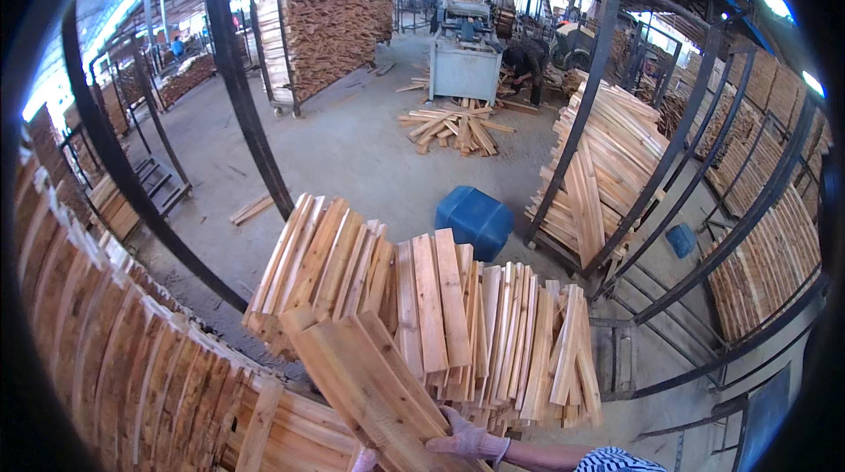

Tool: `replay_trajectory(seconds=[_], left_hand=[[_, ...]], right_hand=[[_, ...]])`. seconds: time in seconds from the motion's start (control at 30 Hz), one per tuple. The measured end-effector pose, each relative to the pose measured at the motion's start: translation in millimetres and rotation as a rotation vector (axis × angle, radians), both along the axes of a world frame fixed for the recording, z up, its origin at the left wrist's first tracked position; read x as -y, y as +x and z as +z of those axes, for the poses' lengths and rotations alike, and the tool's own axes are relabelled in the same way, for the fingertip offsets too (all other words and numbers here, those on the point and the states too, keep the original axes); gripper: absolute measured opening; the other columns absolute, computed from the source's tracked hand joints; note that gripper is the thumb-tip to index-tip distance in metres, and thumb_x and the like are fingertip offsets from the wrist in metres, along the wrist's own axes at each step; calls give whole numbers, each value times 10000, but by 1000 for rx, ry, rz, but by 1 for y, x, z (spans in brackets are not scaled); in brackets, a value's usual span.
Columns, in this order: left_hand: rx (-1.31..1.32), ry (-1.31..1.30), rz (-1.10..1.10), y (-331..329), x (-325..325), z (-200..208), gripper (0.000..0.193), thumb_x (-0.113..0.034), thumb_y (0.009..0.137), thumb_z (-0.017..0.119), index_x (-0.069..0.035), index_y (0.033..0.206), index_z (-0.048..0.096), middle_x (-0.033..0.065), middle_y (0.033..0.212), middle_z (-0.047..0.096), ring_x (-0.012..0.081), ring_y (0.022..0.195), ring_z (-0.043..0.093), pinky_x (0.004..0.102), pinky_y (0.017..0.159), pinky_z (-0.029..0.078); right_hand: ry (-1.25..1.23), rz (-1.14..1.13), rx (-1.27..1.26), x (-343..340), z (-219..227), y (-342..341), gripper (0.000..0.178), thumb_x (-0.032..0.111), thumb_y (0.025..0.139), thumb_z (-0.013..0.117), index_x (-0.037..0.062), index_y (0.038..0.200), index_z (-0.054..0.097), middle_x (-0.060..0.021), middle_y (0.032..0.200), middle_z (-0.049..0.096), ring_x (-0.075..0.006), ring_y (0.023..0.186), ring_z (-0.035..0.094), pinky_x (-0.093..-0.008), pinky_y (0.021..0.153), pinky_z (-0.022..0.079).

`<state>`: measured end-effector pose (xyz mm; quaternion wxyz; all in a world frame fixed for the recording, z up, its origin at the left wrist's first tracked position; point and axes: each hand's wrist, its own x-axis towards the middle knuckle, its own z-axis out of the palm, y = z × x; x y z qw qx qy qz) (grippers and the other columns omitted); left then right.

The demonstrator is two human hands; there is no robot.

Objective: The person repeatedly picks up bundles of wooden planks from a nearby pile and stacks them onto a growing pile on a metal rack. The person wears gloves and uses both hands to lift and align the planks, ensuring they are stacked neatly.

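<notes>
A few wooden boards (370,371) lie together at a slant in my hands, their far ends above the near edge of a stack. My right hand (473,437), in a pale pinkish glove, is closed on their right side. At the lower edge of the picture, only a little of my gloved left hand (364,460) shows, against the left side of the same boards; most of its fingers are hidden. Just beyond stands a stack of upright-edged wooden planks (431,296), packed side by side.
A long curved wood stack (114,331) runs along my left. Dark metal posts (242,85) rise around me. A blue plastic container (475,219) lies past the planks. Farther off are a loose wood pile (458,129), a machine (465,67) and a bent-over person (528,63).
</notes>
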<state>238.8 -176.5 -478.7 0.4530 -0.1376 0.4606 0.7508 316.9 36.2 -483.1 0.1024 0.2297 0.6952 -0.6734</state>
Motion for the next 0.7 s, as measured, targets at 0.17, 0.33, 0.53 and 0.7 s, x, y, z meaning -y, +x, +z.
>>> replay_trajectory(seconds=[0.17, 0.33, 0.53, 0.7], left_hand=[[-63, 0, 116, 46, 95, 16, 842, -621, 860, 638, -85, 1467, 410, 143, 1426, 513, 344, 1270, 518, 500, 1074, 438], [-125, 355, 316, 87, 215, 13, 798, -387, 779, 796, -38, 1416, 465, 141, 1351, 575, 320, 1220, 566, 472, 1053, 459], [-22, 163, 534, 138, 338, 21, 388, -219, 888, 661, -43, 1227, 588, 83, 1126, 666, 226, 1046, 648, 399, 876, 556], [-49, 232, 799, 149, 380, 4, 399, -273, 903, 620, -29, 1216, 577, 113, 1207, 643, 267, 1115, 620, 389, 943, 524]], right_hand=[[-169, 240, 18, 68, 43, 7, 1051, 542, 783, 772, -40, 1482, 245, -206, 1359, 515, -261, 1266, 506, -373, 1044, 424], [246, 300, -74, 181, 28, 30, 1173, 581, 709, 816, -44, 1501, 217, -256, 1379, 505, -318, 1284, 504, -372, 1071, 405], [-188, 324, -112, 303, 35, 33, 964, 355, 753, 857, -43, 1439, 308, -154, 1275, 577, -218, 1155, 566, -342, 998, 474], [176, 718, -31, 362, 30, 0, 1007, 489, 756, 807, -66, 1447, 330, -218, 1358, 531, -309, 1242, 526, -383, 1057, 428]])
